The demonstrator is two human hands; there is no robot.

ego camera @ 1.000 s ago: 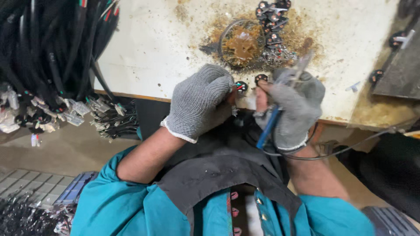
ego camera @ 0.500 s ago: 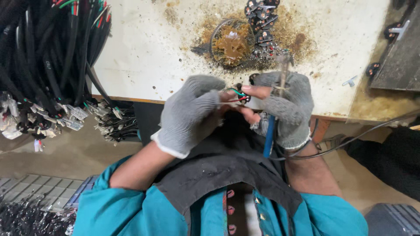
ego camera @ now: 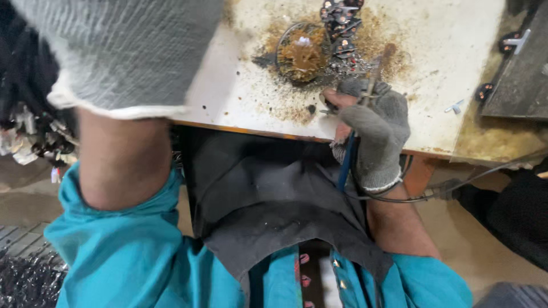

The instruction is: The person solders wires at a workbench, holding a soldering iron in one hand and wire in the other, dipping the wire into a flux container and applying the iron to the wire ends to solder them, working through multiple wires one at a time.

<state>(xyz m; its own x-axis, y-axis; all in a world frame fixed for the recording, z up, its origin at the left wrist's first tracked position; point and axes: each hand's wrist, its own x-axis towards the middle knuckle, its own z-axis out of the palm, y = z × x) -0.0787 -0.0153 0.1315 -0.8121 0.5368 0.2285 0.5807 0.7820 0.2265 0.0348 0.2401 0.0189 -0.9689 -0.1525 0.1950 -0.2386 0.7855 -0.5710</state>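
My left hand (ego camera: 120,51), in a grey knit glove, is raised close to the camera and fills the upper left; its fingers are out of view. My right hand (ego camera: 374,134), also gloved with bare fingertips, rests at the front edge of the stained white table (ego camera: 240,91). It grips a soldering iron (ego camera: 346,165) with a blue handle, its tip pointing up toward the table. A small metal part sits at the right fingertips, too small to make out.
A round brown tip-cleaning pad (ego camera: 301,52) and a pile of small dark components (ego camera: 341,23) lie just beyond the right hand. Wire bundles with connectors (ego camera: 28,131) hang at the left. A dark metal plate (ego camera: 514,80) sits at the right. A cable (ego camera: 456,185) runs under the table edge.
My left hand left the small wired part held between both hands and rose toward the camera. The right hand stayed at the table edge with the iron.
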